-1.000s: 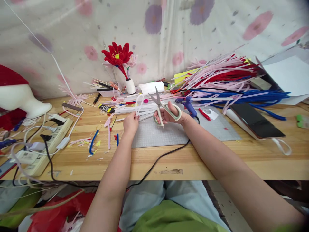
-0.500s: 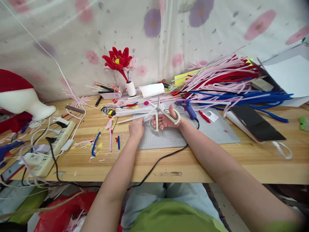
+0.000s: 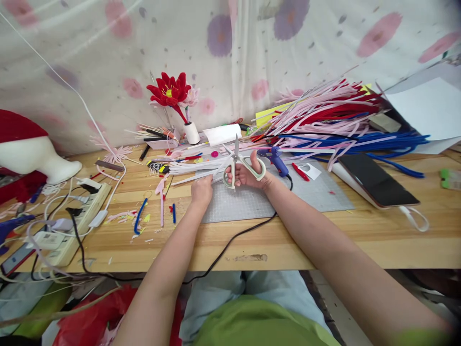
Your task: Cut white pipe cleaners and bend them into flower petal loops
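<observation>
My right hand (image 3: 248,178) has its thumb and fingers through the handles of pale-handled scissors (image 3: 236,158). The scissor blades are spread and point away from me. Closed and low over the grey cutting mat (image 3: 237,209), my left hand (image 3: 202,191) is at the white pipe cleaners (image 3: 190,167). Its fingertips are partly hidden, but it appears to grip one or more of these stems, which reach toward the blades. A blue glue gun (image 3: 276,158) lies just beyond my right hand.
Bundled pink, red and blue pipe cleaners (image 3: 324,115) lie at the back right, near a phone (image 3: 378,180). A red flower (image 3: 169,90) stands in a white vase (image 3: 191,133). A power strip (image 3: 84,221) with cables is on the left; a black cord (image 3: 230,245) crosses the front.
The whole view has shifted slightly left. Both hands stay in nearly the same place, and the scissors remain spread in my right hand.
</observation>
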